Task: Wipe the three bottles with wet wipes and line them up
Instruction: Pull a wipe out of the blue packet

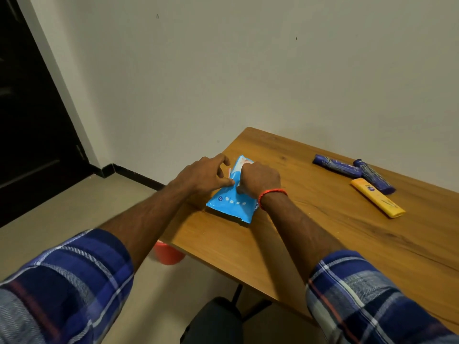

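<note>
A light-blue pack of wet wipes (pixel 232 207) lies flat near the left edge of the wooden table (pixel 310 232). My left hand (pixel 206 176) presses on its left side with fingers spread. My right hand (pixel 258 180) is closed in a fist over the middle of the pack, pinching at its flap; what it grips is hidden. Three bottles lie on their sides at the far right: a dark-blue bottle (pixel 335 166), a second dark-blue bottle (pixel 375 177) touching it, and a yellow bottle (pixel 377 201) just in front.
A red bucket (pixel 169 254) stands on the floor under the table's left corner. A dark chair seat (pixel 218 319) is below the table's near edge. A pale wall runs behind the table; a dark door is at the left.
</note>
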`<state>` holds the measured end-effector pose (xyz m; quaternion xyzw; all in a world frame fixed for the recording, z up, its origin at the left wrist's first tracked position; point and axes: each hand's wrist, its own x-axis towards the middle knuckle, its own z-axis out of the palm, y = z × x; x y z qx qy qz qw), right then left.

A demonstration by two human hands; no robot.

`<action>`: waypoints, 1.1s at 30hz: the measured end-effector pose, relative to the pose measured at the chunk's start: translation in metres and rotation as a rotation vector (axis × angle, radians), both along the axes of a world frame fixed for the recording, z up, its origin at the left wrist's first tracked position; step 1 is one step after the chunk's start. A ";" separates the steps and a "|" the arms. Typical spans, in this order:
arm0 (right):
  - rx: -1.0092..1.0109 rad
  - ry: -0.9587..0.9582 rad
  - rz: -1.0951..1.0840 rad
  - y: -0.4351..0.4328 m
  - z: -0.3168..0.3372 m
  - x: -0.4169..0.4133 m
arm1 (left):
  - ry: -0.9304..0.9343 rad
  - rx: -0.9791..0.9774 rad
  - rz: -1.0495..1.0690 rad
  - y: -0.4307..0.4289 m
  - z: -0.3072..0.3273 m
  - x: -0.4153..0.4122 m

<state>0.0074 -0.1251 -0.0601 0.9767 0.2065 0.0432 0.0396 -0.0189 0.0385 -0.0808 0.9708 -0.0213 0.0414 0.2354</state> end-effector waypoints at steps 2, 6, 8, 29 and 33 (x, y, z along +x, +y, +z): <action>-0.022 -0.030 0.019 0.002 0.001 0.000 | 0.014 -0.027 -0.006 0.001 -0.002 -0.001; -0.020 -0.041 0.027 0.006 0.001 -0.001 | 0.026 -0.066 -0.017 0.002 -0.006 -0.002; 0.019 -0.036 0.032 0.008 -0.001 -0.001 | 0.030 -0.080 -0.018 0.004 -0.007 -0.003; -0.140 -0.003 0.171 0.007 0.010 0.002 | -0.005 -0.130 -0.092 0.003 -0.016 -0.004; -0.084 -0.014 0.183 0.008 0.008 0.001 | 0.006 -0.132 -0.106 0.003 -0.014 -0.005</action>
